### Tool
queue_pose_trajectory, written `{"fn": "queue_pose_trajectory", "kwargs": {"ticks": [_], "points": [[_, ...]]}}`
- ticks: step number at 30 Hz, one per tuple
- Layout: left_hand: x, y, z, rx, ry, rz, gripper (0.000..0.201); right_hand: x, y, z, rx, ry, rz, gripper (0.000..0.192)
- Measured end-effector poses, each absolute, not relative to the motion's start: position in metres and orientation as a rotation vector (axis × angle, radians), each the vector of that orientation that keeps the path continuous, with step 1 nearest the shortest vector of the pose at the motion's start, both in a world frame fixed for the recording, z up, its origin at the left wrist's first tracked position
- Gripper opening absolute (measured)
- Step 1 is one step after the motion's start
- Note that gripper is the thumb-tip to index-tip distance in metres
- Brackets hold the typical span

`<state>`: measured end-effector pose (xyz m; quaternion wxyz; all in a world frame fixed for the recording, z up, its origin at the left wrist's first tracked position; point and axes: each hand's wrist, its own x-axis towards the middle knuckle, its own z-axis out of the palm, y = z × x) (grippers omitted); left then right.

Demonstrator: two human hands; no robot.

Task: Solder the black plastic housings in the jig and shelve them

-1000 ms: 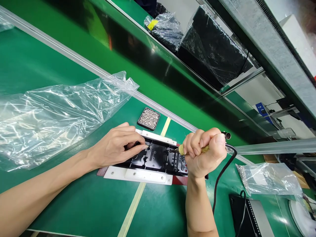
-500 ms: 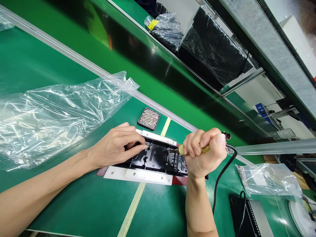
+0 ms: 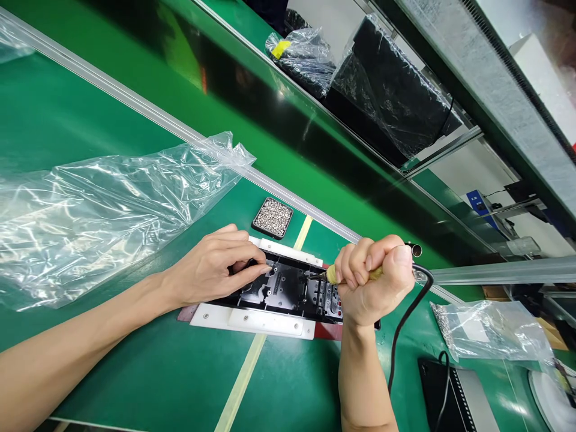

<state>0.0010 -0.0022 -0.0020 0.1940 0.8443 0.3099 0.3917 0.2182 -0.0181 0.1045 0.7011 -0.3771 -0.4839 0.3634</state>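
Observation:
My right hand (image 3: 375, 279) is wrapped round the yellow handle of a corded tool that looks like a soldering iron (image 3: 332, 275). Its thin metal tip points left, down at a black plastic housing (image 3: 288, 285) with posts and ribs. The housing lies in a fixture with white blocks (image 3: 270, 323) along its sides. Over the left end of the housing, my left hand (image 3: 220, 261) has thumb and fingertips drawn together; what they pinch, if anything, is too small to make out. A small black tray of tiny metal parts (image 3: 272, 218) sits behind the housing.
A large clear plastic bag (image 3: 112, 216) covers the left of the green bench. The tool's black cable (image 3: 396, 336) hangs at right, near a bag of small metal parts (image 3: 490, 330) and a black-and-grey device (image 3: 454, 393). A metal rail (image 3: 135, 111) runs behind.
The whole view has shifted very slightly. Both hands, the tool and the housing keep nearly the same places relative to each other.

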Motion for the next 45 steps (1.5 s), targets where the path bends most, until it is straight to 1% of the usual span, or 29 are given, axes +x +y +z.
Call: {"fn": "queue_pose_trajectory", "kwargs": {"ticks": [15, 40, 45], "points": [[0.0018, -0.0027, -0.0007, 2.350, 0.887, 1.090, 0.008, 0.2186, -0.0178, 0.1021, -0.851, -1.073, 0.798, 0.042], [0.0013, -0.0022, -0.0017, 2.356, 0.875, 1.079, 0.005, 0.2189, -0.0180, 0.1026, -0.854, -1.051, 0.788, 0.043], [-0.0014, -0.0003, -0.0022, 2.343, 0.866, 1.057, 0.015, 0.2187, -0.0179, 0.1024, -0.875, -1.055, 0.778, 0.043]]}}
